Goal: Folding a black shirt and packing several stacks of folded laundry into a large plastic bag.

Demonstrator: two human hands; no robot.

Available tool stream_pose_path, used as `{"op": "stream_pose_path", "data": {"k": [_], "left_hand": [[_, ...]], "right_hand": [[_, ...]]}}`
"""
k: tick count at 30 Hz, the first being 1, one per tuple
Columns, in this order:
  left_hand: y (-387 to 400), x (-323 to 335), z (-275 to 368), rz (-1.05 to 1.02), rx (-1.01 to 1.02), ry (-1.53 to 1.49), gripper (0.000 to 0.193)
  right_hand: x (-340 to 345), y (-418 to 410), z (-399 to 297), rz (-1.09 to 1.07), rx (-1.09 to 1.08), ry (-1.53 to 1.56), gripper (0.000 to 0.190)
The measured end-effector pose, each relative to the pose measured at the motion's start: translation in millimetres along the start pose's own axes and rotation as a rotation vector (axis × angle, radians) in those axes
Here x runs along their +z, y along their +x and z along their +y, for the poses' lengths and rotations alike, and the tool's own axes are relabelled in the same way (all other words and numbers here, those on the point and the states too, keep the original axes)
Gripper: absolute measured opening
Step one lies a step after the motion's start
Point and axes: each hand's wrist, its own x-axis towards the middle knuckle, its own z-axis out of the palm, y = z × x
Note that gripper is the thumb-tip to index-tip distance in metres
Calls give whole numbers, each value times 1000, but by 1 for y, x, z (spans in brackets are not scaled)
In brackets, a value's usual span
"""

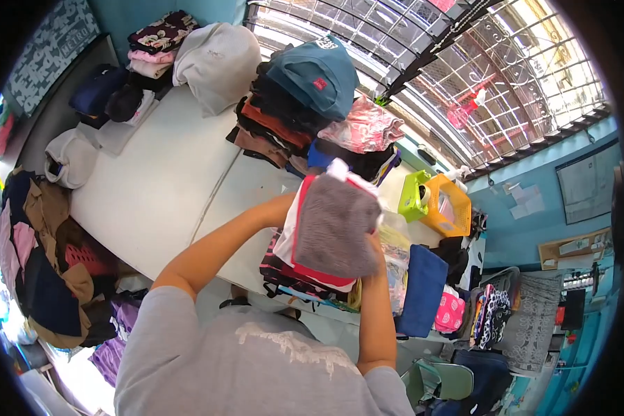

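Observation:
A folded stack of cloths is between my two hands, with a grey plush cloth (pixel 335 229) on top and red and white layers under it. My left hand (pixel 287 207) grips the stack's far left side, its fingers mostly hidden behind the fabric. On the right edge, my right hand (pixel 376 252) holds the same stack. A white piece (pixel 338 169) pokes up at the far end, slightly blurred. Below the stack, a pile of folded black-and-pink patterned clothes (pixel 271 268) lies at the near edge of the white table (pixel 151 187).
Tall folded clothing piles stand at the back, topped by a teal bag (pixel 312 78) and a pink garment (pixel 364 125). Green (pixel 413 195) and yellow (pixel 450 208) baskets sit right, near a blue folded cloth (pixel 424 291). A green chair (pixel 444 382) stands behind right; clothes (pixel 47 260) hang left.

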Motion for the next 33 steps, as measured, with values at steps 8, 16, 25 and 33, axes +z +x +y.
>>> {"op": "stream_pose_path", "data": {"k": [8,16,25,33], "left_hand": [[3,14,-16,-55,-73,250,53],[4,28,-37,153,223,182,52],[30,6,-58,-278,-183,268,43],[75,-25,-42,-347,-362,-774,33]], "right_hand": [[-1,-16,-32,160,-20,-1042,61],[85,-17,27,193,-393,-2137,64],[74,-37,53,49,-471,-2049,61],[66,-37,69,-28,-474,-2035,54]]}}
